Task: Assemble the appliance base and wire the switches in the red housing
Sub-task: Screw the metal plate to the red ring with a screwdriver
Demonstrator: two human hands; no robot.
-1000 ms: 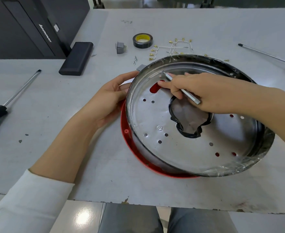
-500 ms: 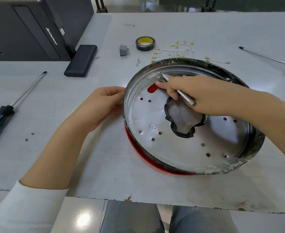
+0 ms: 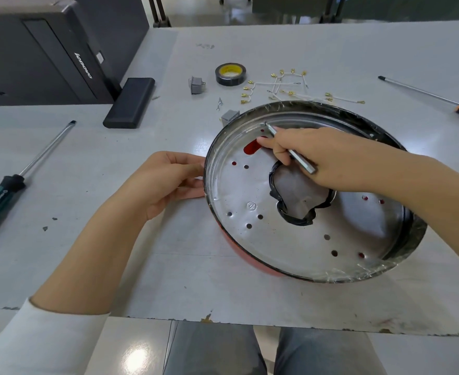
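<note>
Pinching driver bit in right hand over metal pan (left hand gripping rim)

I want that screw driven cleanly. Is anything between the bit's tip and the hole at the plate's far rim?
Nothing visible: the bit in the right hand reaches the metal plate unobstructed.
</note>
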